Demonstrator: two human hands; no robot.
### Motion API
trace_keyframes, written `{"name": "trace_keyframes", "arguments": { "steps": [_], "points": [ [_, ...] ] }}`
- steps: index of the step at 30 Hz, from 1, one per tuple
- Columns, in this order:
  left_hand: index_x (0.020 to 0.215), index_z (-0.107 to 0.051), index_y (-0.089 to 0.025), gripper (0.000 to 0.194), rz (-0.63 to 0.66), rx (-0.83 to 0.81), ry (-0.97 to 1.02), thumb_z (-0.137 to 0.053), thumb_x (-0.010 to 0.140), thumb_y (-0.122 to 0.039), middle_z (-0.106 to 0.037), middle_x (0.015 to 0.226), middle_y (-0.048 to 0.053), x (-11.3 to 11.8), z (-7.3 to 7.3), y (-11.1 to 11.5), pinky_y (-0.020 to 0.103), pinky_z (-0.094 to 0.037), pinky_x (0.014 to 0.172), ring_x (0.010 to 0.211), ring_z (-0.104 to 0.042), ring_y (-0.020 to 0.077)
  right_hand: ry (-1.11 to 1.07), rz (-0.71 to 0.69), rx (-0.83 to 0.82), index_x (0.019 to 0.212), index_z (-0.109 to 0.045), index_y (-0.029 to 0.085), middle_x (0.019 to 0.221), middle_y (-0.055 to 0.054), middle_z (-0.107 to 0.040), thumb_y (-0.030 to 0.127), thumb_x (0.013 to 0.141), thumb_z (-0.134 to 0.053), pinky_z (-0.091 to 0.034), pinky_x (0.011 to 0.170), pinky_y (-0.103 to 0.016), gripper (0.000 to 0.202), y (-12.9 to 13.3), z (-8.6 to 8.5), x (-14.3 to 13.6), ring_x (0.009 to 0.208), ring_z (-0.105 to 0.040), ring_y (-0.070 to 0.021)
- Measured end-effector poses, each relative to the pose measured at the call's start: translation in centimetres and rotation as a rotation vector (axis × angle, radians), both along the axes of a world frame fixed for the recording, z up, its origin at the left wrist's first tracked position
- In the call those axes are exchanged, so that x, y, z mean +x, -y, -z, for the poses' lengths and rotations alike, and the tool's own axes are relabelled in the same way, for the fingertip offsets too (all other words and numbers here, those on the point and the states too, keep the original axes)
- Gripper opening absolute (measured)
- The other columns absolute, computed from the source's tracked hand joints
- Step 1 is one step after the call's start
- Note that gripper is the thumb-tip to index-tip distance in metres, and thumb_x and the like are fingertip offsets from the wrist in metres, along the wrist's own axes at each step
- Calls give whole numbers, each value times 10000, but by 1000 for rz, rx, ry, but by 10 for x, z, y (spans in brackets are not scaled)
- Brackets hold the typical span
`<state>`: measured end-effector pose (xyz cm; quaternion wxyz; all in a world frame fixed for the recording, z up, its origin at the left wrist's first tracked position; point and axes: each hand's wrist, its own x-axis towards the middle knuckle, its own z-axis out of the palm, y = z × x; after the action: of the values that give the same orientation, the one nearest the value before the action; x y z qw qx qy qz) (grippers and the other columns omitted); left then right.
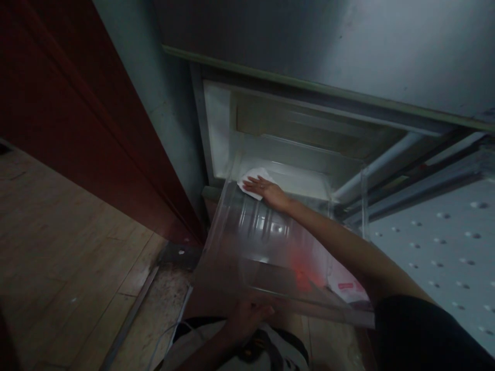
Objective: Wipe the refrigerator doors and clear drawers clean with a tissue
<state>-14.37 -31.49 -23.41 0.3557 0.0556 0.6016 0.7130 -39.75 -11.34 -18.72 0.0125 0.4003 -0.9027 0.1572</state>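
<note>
A clear plastic drawer (263, 268) is pulled out from the open refrigerator compartment. My right hand (268, 190) lies with fingers spread over a white cloth (251, 191), pressing it against the drawer's inner back-left part. That arm reaches across the drawer from the right. Close to my body, my left hand (249, 313) is at the drawer's front edge, its fingers curled around the rim. Dim light and the clear plastic partly blur these fingers.
Above is a grey refrigerator door (386, 51). An open door with a dimpled inner panel (436, 247) stands to the right. A dark red wooden door (88, 118) is on the left, over a wooden floor (69, 247). A white and pink packet (348, 283) shows beside the drawer.
</note>
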Motion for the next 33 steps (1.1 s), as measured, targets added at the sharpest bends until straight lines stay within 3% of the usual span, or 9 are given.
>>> {"name": "trace_keyframes", "arguments": {
  "steps": [4, 11, 15, 19, 23, 28, 33],
  "points": [
    [790, -789, -185, 207, -49, 20, 36, -678, 658, -300, -787, 921, 78, -2, -8, -2, 387, -528, 876, 919, -712, 270, 84, -31, -56, 1383, -490, 167, 1497, -97, -431, -42, 838, -380, -172, 1209, -484, 594, 18, 9, 22, 1456, -249, -187],
    [786, -782, -167, 258, -51, 46, 53, -689, 651, -366, -785, 890, 97, -3, -12, -2, 415, -525, 871, 914, -714, 297, 333, -497, -39, 1285, -595, 261, 1372, -51, -586, 14, 931, -398, -247, 1193, -379, 475, 62, 29, 94, 1362, -434, -137],
    [787, -788, -181, 246, -20, 41, 4, -686, 682, -379, -785, 914, 93, -2, -10, 1, 425, -506, 927, 976, -700, 301, 365, -677, 49, 1307, -574, 266, 1389, -55, -571, 44, 940, -440, -249, 1192, -347, 449, 72, 33, 106, 1370, -421, -134],
    [857, -790, -183, 273, -25, 36, 2, -687, 720, -395, -778, 976, 92, 2, 7, 5, 404, -516, 915, 976, -701, 286, 322, -606, 131, 1310, -572, 244, 1415, -50, -543, 108, 963, -442, -212, 1211, -365, 395, 55, 24, 81, 1414, -345, -140],
    [929, -789, -185, 325, -16, 68, 34, -698, 727, -423, -771, 1016, 95, 6, 23, 6, 402, -525, 897, 987, -697, 287, 179, -397, 116, 1355, -525, 251, 1468, -29, -479, 89, 973, -395, -171, 1223, -423, 435, 26, 9, 33, 1447, -266, -144],
    [918, -794, -208, 320, -4, 59, 32, -690, 744, -456, -770, 1022, 84, 7, 24, 7, 400, -510, 925, 982, -695, 279, 75, -206, 53, 1352, -526, 220, 1472, -39, -471, 58, 951, -392, -163, 1222, -426, 453, 9, -8, -19, 1445, -272, -138],
    [888, -791, -205, 324, 10, 24, 28, -707, 724, -471, -773, 992, 89, 6, 31, 7, 402, -514, 918, 991, -690, 287, 111, -125, -63, 1318, -568, 181, 1439, -70, -515, 5, 863, -410, -163, 1213, -424, 513, 8, -16, -34, 1424, -334, -166]
  ]
}}
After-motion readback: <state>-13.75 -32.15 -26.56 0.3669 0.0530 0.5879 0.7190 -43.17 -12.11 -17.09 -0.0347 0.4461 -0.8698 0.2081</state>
